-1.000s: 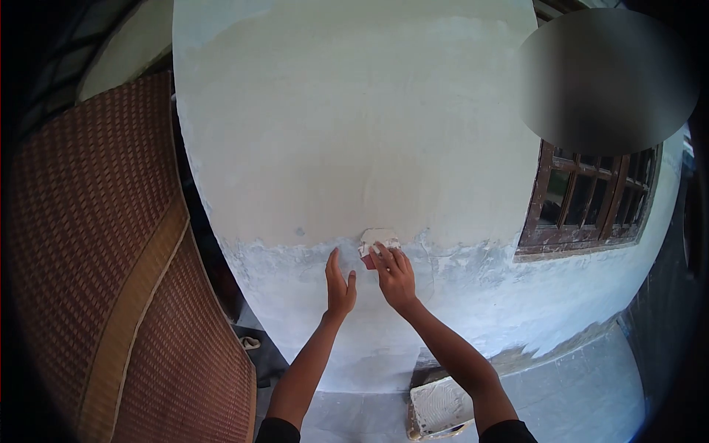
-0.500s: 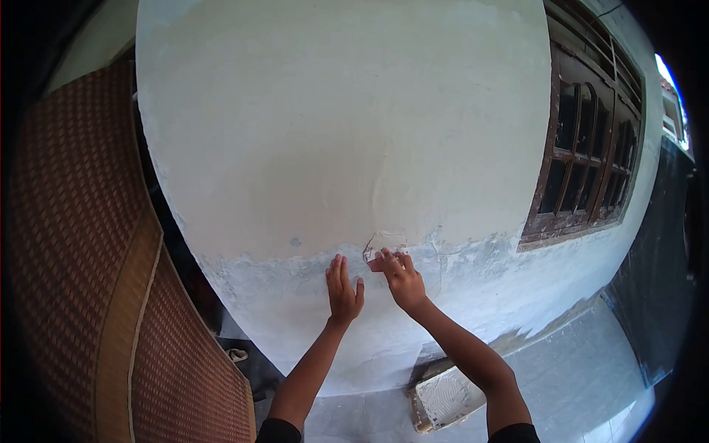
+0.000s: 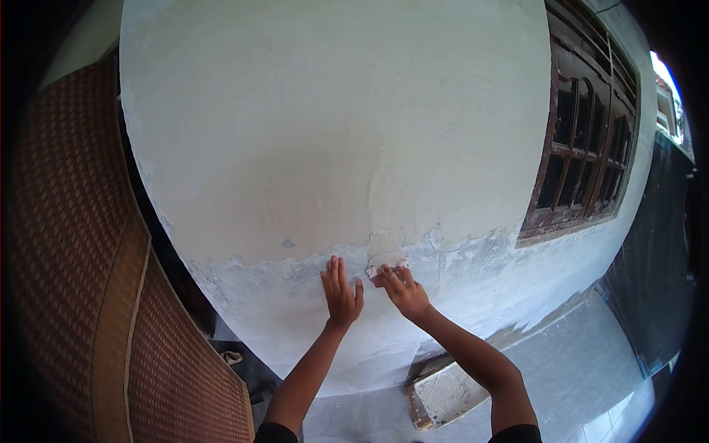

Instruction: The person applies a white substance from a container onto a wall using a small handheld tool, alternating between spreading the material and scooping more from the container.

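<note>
With right hand, grips a small, flat, reddish scraper by its lower part, fingers bent over the front. Presses it to the wall, just below the ragged line between cream coat above and grey-white surface below. Probably held low and close for firm pressure through the fingertips and an even contact along the edge. Carries pale paste along the upper edge; touches the foot of a smeared patch.

With left hand, grips nothing: open, fingers up and close together, thumb apart, laid on or very near the wall beside the scraper. Likely placed there to brace the body and steady the reach; cannot tell how much weight goes through the palm.

Faces paste-coated edge up the wall, toward the patch. Looks longest crosswise, roughly along the ragged line, rising slightly toward the right hand's side; cannot tell exactly, with part hidden under the fingers.

Below, on the floor, near the wall foot: a tray of whitish paste, probably set within easy reach of the right arm.
</note>
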Demonstrator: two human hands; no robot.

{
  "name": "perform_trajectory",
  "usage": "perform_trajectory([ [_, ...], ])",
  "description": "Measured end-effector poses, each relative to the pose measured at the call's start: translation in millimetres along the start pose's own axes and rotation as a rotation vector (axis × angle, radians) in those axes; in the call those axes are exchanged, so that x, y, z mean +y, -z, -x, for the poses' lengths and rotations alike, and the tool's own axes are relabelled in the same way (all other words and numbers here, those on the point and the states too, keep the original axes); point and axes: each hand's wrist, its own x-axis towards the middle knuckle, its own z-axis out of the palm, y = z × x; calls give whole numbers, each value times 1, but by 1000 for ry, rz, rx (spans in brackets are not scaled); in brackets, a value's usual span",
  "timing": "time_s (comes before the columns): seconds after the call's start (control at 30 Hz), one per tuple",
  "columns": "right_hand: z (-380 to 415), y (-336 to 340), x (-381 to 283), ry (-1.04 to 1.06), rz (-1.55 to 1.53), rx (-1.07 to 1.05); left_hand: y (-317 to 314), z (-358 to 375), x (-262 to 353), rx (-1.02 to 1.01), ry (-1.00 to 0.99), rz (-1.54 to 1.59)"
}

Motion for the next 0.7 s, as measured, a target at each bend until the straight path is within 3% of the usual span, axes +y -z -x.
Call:
perform_trajectory([
  [0.3, 35, 15, 0, -55, -222, -159, 18, -2, 10, -35, 2, -54],
  [0.53, 17, 49, -3, -76, -252, 1, 24, -4, 16, -20, 4, -35],
  [0.63, 0, 64, -2, -217, -321, 82, 28, -4, 19, -25, -60, -71],
  [0.7, -14, 70, 2, -483, -538, 51, 29, -4, 22, -29, -89, -67],
])
